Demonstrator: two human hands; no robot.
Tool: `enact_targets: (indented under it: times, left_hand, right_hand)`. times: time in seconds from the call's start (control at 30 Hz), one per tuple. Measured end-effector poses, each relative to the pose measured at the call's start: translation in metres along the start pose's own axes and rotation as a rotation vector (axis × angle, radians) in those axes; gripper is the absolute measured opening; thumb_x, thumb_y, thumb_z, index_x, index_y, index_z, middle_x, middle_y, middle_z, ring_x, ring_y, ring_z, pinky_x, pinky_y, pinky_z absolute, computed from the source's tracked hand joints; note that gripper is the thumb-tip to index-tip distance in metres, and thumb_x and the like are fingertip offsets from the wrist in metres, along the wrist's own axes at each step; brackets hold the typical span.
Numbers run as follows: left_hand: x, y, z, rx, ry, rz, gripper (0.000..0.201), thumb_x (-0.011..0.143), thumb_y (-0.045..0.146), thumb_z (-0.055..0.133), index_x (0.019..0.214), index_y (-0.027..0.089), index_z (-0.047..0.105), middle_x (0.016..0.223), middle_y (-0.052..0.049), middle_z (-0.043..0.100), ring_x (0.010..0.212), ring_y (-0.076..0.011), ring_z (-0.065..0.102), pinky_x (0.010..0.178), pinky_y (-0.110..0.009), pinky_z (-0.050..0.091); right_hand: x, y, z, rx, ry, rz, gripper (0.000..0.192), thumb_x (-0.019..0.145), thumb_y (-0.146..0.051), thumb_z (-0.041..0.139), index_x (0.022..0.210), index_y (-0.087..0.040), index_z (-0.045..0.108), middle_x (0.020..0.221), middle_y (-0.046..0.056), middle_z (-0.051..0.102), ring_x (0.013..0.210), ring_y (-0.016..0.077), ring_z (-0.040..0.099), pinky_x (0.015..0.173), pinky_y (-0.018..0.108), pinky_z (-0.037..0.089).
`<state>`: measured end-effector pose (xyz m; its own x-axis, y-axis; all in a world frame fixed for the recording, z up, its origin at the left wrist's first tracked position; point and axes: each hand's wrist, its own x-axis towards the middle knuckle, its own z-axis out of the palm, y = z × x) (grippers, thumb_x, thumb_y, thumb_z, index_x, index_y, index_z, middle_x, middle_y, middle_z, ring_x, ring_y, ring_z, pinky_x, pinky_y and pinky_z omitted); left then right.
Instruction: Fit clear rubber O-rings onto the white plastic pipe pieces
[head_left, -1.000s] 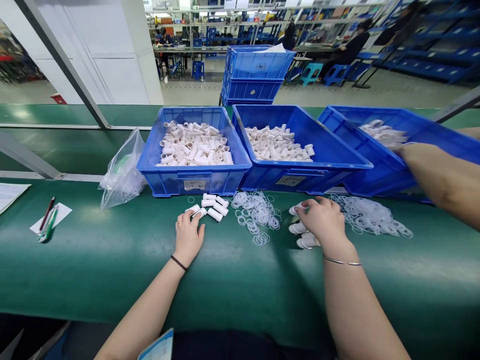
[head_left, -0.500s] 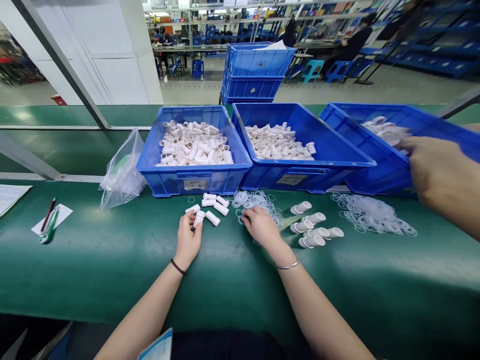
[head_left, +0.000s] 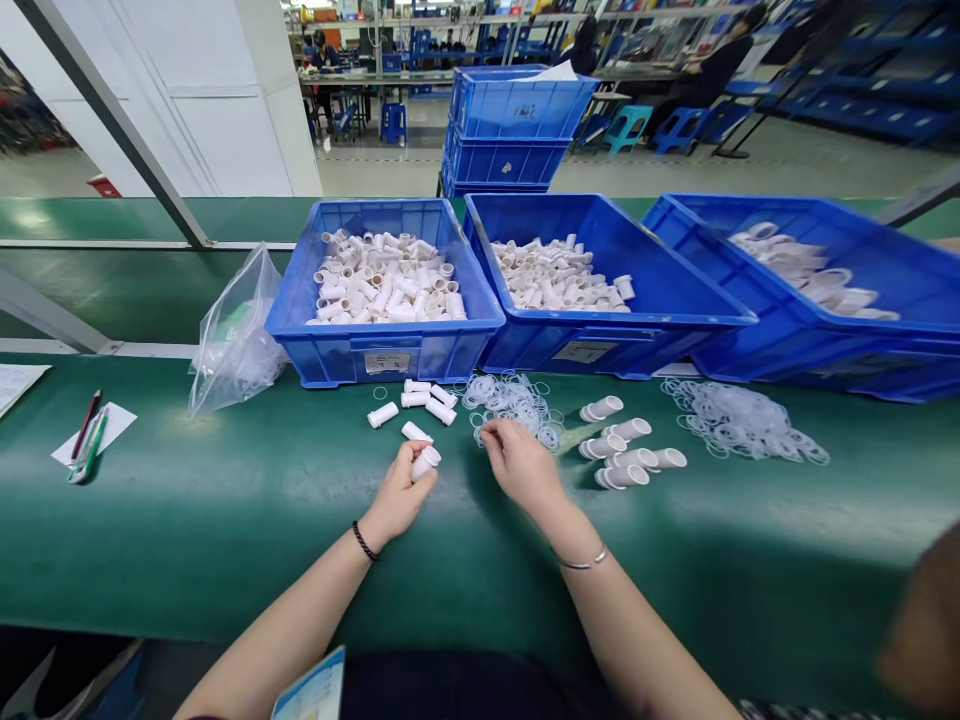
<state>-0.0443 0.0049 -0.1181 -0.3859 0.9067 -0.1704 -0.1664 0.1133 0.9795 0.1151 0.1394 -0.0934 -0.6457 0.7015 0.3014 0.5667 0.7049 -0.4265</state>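
Note:
My left hand (head_left: 400, 492) grips a short white plastic pipe fitting (head_left: 426, 462), its open, collared end tilted up and to the right. Just beyond it lie several loose white fittings (head_left: 382, 415) on the green tabletop. My right hand (head_left: 519, 462) has its thumb and forefinger pinched together at the near left edge of a pile of clear O-rings (head_left: 510, 400). A thin ring shows at those fingertips, partly hidden by them. To the right of this hand several longer white fittings (head_left: 631, 429) stand grouped on the table.
Three blue bins line the back: the left bin (head_left: 386, 366) and middle bin (head_left: 592, 352) hold short white fittings, the right bin (head_left: 847, 355) larger white parts. Another ring pile (head_left: 742, 420) lies right. A plastic bag (head_left: 240, 340) and pens (head_left: 90, 440) are left. A blurred co-worker's hand (head_left: 922, 630) enters lower right.
My left hand has moved right and slightly nearer me with the fitting, towards my right hand. My right fingertips have drawn together. The co-worker's hand has left the right bin.

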Motion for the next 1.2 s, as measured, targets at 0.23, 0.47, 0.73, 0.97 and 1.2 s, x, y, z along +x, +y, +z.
enact_targets:
  times: [0.23,0.47,0.73,0.97,1.2]
  left_hand:
    - [-0.002,0.001,0.003,0.179,-0.026,0.072,0.040,0.075,0.033,0.071,0.107,0.020,0.051,0.103,-0.007,0.057,0.091,-0.0209,0.054,0.081,-0.032,0.043]
    - [-0.007,0.008,-0.001,0.320,-0.118,0.133,0.012,0.079,0.030,0.064,0.087,0.023,0.057,0.082,-0.003,0.060,0.078,-0.0224,0.054,0.075,-0.031,0.040]
    - [-0.011,0.000,0.003,0.263,-0.065,0.284,0.020,0.086,0.030,0.058,0.103,0.020,0.054,0.102,-0.008,0.057,0.094,-0.0212,0.054,0.085,-0.033,0.040]
    - [-0.005,-0.008,0.013,-0.322,-0.088,-0.072,0.039,0.085,0.055,0.056,0.095,0.018,0.050,0.079,-0.001,0.057,0.063,-0.0115,0.050,0.061,-0.026,0.039]
    - [-0.008,-0.002,0.017,-0.453,-0.089,-0.186,0.039,0.080,0.054,0.062,0.087,0.018,0.048,0.068,0.004,0.052,0.052,-0.0076,0.047,0.050,-0.022,0.030]
  right_hand:
    - [-0.011,-0.039,0.013,0.124,-0.104,-0.165,0.017,0.096,-0.024,0.042,0.091,-0.021,0.058,0.084,0.007,0.063,0.080,0.0218,0.058,0.072,0.034,0.045]
    - [-0.009,-0.035,0.019,0.149,-0.179,-0.231,0.017,0.095,-0.020,0.042,0.089,-0.021,0.059,0.083,0.006,0.062,0.079,0.0214,0.055,0.074,0.035,0.044]
    - [-0.005,-0.030,0.024,0.558,-0.352,0.046,0.012,0.092,-0.019,0.042,0.091,-0.022,0.054,0.083,0.000,0.063,0.076,0.0155,0.058,0.070,0.029,0.045]
    - [-0.007,-0.038,0.020,0.683,-0.333,0.111,0.019,0.097,-0.031,0.037,0.094,-0.021,0.053,0.077,-0.001,0.062,0.074,0.0154,0.060,0.072,0.029,0.046]
    - [-0.004,-0.033,0.029,0.387,-0.198,-0.065,0.017,0.096,-0.026,0.042,0.094,-0.021,0.058,0.088,0.003,0.062,0.083,0.0172,0.058,0.074,0.029,0.046]
